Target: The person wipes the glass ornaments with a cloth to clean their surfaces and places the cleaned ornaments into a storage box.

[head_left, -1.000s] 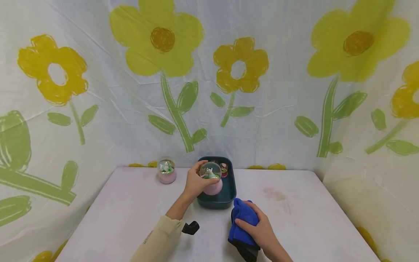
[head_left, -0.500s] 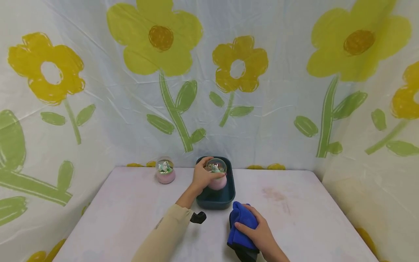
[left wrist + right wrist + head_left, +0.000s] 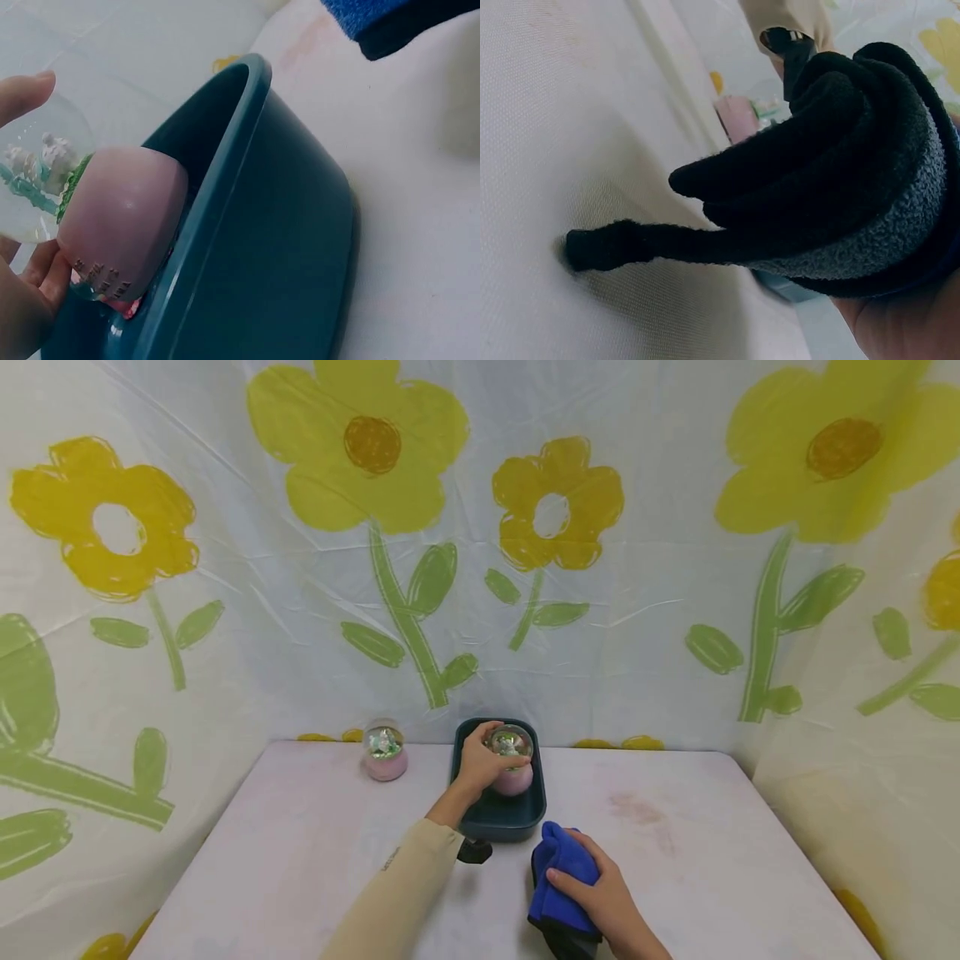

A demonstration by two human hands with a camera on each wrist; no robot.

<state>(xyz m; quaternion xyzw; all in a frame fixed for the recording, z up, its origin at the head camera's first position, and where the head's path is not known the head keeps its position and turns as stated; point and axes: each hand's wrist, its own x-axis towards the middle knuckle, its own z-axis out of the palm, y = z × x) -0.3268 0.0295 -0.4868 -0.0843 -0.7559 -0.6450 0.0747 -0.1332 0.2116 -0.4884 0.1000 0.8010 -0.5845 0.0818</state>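
The left grip (image 3: 482,766) has carried the snow globe (image 3: 514,782) rightward over the tub (image 3: 498,818), from its left half to its right. The sleeve (image 3: 408,881) has followed, shifting right and farther away.

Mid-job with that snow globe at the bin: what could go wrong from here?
The left grip holds the snow globe partly by its clear dome, so it might slip. The pink base looks close to the bin rim and a pinkish-red item inside, so lowering could knock either. The right grip holds a blue cloth whose dark end hangs down and might drag on the table.
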